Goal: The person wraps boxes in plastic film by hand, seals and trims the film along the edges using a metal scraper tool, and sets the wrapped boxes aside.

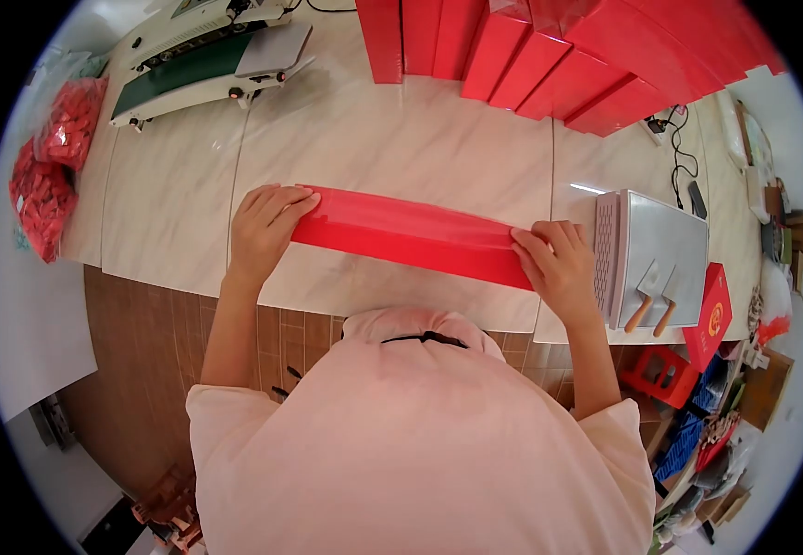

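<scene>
A long, narrow red box (411,242) with a shiny, film-like surface lies across the front of the marble-patterned table (355,139), slanting down to the right. My left hand (267,227) is closed on its left end, fingers over the top edge. At the right end, my right hand (554,259) pinches the upper edge between thumb and fingers. The undersides of both grips are hidden.
Red boxes (512,60) stand in a row at the back. A conveyor machine (207,69) sits back left, beside bags of red pieces (45,185). On the right, two wooden-handled scrapers (651,310) lie on a silver-grey box (665,240), near a red booklet (711,314).
</scene>
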Action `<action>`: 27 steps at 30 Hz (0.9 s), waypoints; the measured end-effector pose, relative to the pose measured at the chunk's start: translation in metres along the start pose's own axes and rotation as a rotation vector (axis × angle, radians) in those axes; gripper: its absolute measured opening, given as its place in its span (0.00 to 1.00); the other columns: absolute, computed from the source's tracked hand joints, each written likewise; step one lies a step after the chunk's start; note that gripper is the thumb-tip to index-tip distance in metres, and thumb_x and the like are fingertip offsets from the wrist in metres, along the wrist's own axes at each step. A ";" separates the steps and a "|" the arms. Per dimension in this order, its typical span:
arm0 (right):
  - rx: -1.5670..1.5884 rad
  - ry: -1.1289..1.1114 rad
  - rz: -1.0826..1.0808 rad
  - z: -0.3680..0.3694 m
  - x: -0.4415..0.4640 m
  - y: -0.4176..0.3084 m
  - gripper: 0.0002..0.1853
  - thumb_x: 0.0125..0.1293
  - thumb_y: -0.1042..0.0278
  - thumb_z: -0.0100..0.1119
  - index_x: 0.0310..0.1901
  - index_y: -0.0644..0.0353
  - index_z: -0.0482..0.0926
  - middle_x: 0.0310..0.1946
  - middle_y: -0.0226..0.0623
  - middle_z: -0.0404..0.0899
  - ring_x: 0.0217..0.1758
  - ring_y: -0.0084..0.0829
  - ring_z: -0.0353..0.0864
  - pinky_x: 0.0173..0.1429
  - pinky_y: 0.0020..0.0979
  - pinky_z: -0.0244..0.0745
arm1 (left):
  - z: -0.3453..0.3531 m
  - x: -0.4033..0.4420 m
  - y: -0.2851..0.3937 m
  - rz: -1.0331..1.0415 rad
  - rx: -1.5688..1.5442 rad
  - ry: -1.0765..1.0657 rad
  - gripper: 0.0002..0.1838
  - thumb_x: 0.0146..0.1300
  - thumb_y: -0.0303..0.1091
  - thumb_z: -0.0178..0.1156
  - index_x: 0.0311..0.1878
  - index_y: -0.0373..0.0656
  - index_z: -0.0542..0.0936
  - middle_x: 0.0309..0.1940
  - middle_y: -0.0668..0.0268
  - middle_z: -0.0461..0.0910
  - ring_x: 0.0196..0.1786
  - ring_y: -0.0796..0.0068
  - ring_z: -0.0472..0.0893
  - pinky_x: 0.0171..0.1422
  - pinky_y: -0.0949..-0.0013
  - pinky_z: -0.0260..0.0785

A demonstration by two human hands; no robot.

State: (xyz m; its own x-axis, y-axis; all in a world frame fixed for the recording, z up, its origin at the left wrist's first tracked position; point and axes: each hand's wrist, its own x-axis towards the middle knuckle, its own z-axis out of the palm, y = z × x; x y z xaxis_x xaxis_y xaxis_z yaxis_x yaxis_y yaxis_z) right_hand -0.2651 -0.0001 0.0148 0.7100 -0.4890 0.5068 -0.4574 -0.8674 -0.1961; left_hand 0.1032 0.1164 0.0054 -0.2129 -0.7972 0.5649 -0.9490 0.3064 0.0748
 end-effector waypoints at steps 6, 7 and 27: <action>-0.080 0.048 -0.065 0.001 -0.015 0.014 0.12 0.51 0.77 0.68 0.39 0.59 0.81 0.35 0.31 0.77 0.37 0.31 0.76 0.43 0.35 0.70 | 0.003 -0.004 0.001 -0.060 -0.032 -0.004 0.13 0.51 0.22 0.64 0.42 0.44 0.85 0.41 0.69 0.83 0.42 0.67 0.82 0.48 0.64 0.74; -0.088 0.046 -0.056 -0.001 -0.019 0.013 0.12 0.51 0.77 0.68 0.39 0.59 0.81 0.35 0.31 0.77 0.37 0.31 0.76 0.43 0.35 0.70 | 0.002 -0.007 0.003 -0.060 -0.012 -0.029 0.14 0.51 0.21 0.63 0.43 0.44 0.85 0.41 0.70 0.83 0.42 0.67 0.82 0.48 0.64 0.74; 0.024 -0.018 0.094 0.005 -0.050 -0.014 0.21 0.56 0.70 0.66 0.54 0.60 0.82 0.59 0.36 0.79 0.65 0.38 0.75 0.69 0.42 0.64 | 0.026 0.012 0.090 0.019 -0.137 -0.197 0.29 0.58 0.28 0.60 0.66 0.47 0.75 0.67 0.66 0.73 0.69 0.67 0.71 0.76 0.54 0.56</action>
State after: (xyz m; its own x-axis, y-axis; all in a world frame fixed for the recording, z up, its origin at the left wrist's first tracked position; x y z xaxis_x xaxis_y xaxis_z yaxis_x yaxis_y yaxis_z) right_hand -0.2918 0.0362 -0.0116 0.6741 -0.5697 0.4702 -0.5098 -0.8194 -0.2620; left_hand 0.0097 0.1212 -0.0028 -0.2846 -0.8727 0.3968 -0.9068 0.3793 0.1839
